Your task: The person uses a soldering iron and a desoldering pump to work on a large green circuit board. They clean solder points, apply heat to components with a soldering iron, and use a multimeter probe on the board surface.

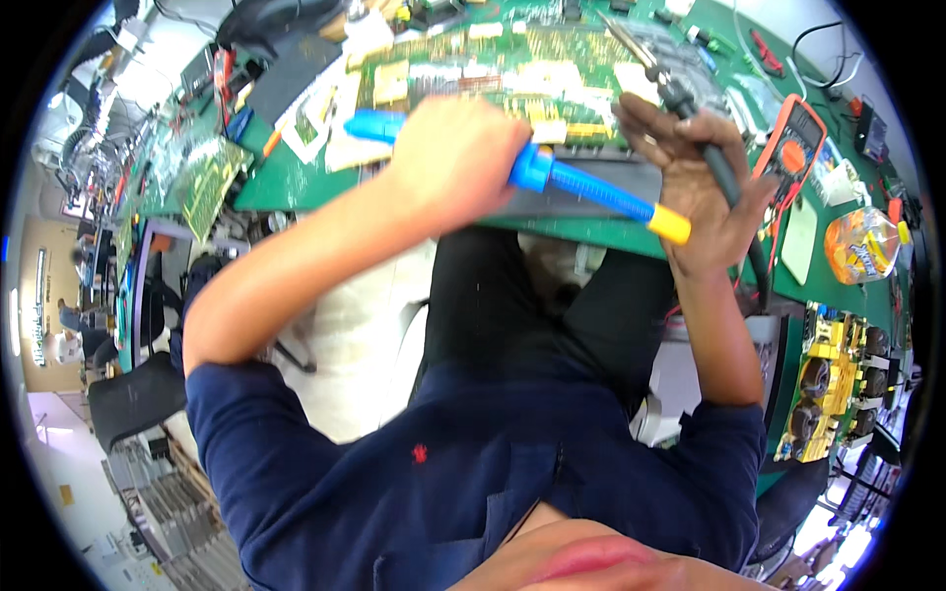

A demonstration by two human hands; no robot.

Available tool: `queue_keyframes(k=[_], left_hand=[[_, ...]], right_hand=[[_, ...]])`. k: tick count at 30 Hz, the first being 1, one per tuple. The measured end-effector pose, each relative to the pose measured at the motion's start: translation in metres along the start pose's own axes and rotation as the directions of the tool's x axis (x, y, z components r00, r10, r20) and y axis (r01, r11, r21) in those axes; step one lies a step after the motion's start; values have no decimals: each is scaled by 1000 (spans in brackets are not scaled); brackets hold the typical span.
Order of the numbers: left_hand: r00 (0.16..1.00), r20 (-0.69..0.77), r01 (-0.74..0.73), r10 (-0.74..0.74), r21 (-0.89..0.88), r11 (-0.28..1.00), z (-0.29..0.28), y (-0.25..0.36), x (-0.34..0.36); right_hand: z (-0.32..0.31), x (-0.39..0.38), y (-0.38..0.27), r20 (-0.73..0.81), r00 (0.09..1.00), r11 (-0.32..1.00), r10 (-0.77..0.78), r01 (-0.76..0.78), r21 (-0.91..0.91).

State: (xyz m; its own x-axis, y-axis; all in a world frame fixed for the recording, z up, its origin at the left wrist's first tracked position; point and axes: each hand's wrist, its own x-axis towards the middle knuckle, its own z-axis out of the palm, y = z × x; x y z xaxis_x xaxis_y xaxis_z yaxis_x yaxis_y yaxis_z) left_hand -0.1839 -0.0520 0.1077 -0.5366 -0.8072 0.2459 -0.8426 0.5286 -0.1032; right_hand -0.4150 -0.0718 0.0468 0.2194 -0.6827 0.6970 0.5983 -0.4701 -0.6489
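Observation:
My left hand (455,158) is wrapped round a blue desoldering pump (596,189) that slants across in front of me. Its yellow end (669,225) points to the right and lies at the palm of my right hand (705,192). Whether the two touch I cannot tell. My right hand, palm up with fingers partly stretched, carries a soldering iron (680,98) between its fingers. The iron's metal tip points up and away to the left, over the far part of the bench. Beyond both hands lies a large green circuit board (572,74) with pale and gold parts.
The green bench (286,187) holds an orange multimeter (791,148) with red leads and a bottle of orange drink (862,244) at the right. Small green boards (212,182) lie at the left. A yellow board with dark round coils (828,384) stands at the lower right.

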Motion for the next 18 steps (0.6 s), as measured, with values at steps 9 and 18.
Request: queue_keyframes(k=[9, 18], left_hand=[[981, -105, -142, 160, 160, 977, 16, 26, 7], [986, -40, -158, 163, 114, 981, 17, 33, 14]], right_hand=[[38, -29, 23, -107, 971, 944, 216, -179, 277], [27, -31, 14, -180, 952, 953, 246, -204, 226]])
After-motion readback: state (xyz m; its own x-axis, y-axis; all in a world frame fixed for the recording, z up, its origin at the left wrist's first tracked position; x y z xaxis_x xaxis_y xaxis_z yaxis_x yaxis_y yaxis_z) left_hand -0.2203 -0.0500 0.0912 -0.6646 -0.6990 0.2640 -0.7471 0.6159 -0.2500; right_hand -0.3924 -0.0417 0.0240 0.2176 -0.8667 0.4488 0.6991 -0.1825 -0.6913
